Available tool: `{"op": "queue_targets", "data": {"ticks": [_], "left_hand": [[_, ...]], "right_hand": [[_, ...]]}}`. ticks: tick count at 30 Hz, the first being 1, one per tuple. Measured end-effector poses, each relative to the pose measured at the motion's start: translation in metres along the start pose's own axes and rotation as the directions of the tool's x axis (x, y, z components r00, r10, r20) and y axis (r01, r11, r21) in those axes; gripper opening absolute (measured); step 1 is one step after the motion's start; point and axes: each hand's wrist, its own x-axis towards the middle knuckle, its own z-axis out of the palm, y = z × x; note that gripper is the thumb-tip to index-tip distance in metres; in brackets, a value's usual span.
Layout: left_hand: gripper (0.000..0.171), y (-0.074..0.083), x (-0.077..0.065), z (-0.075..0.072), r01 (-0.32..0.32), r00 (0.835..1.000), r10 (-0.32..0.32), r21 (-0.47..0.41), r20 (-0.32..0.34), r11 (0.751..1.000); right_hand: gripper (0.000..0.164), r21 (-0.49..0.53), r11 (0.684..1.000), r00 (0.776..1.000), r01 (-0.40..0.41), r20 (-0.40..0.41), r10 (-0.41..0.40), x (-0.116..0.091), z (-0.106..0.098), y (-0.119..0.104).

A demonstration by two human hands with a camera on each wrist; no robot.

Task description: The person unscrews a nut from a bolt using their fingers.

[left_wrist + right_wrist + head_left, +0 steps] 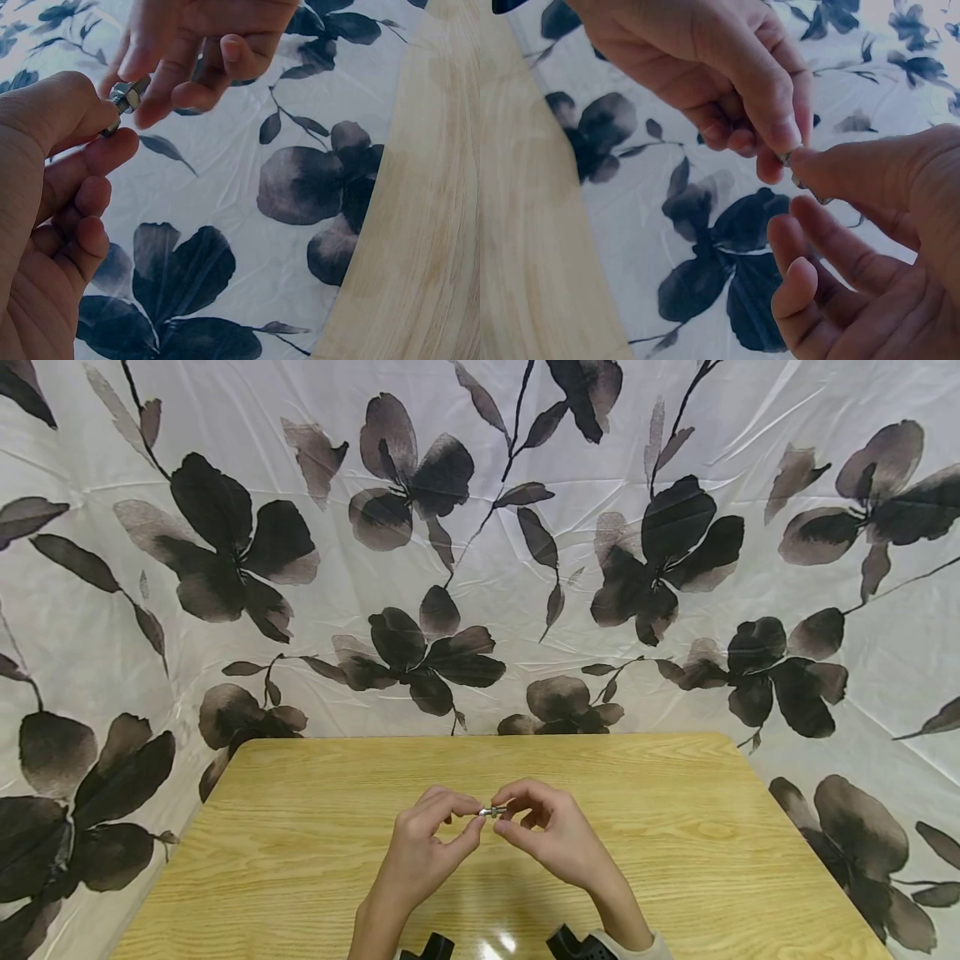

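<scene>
Over the table, my left hand (427,835) pinches a small silver bolt (484,812) at its head end between thumb and index finger. A hex nut (127,96) sits partway along the bolt's thread. My right hand (551,835) is at the bolt's free end, with thumb and index fingertips spread on either side of it in the head view. In the right wrist view, the right thumb (847,172) covers part of the bolt and nut. The other fingers of both hands are loosely bent.
Below the hands lies a wood-grain table (315,877). A white cloth (525,610) printed with dark flowers hangs behind it and along its sides. Black devices (577,943) are worn at both wrists.
</scene>
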Motion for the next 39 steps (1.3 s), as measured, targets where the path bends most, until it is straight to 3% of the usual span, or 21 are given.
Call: {"op": "queue_targets", "data": {"ticks": [9,29,35,39], "left_hand": [[0.03,0.0022,0.0012,-0.0002,-0.006,1.0,0.006,-0.016,-0.002,1.0],[0.027,0.0008,0.0008,-0.0002,0.006,1.0,-0.006,-0.026,0.005,1.0],[0.024,0.0013,0.0015,-0.0005,0.022,1.0,-0.022,-0.021,-0.003,1.0],[0.024,0.0013,0.0014,-0.001,0.019,1.0,-0.019,-0.025,-0.01,1.0]], "right_hand": [[0.019,-0.067,0.993,0.995,-0.094,-0.026,0.092,0.0007,-0.0011,0.0023],[0.017,0.017,1.0,0.999,0.025,-0.034,-0.025,-0.0012,0.0005,-0.0002],[0.018,-0.03,0.997,0.996,-0.074,-0.042,0.073,0.0007,-0.0014,0.0011],[0.021,-0.05,0.995,0.997,-0.081,0.002,0.082,0.0012,-0.0019,0.0035]]}}
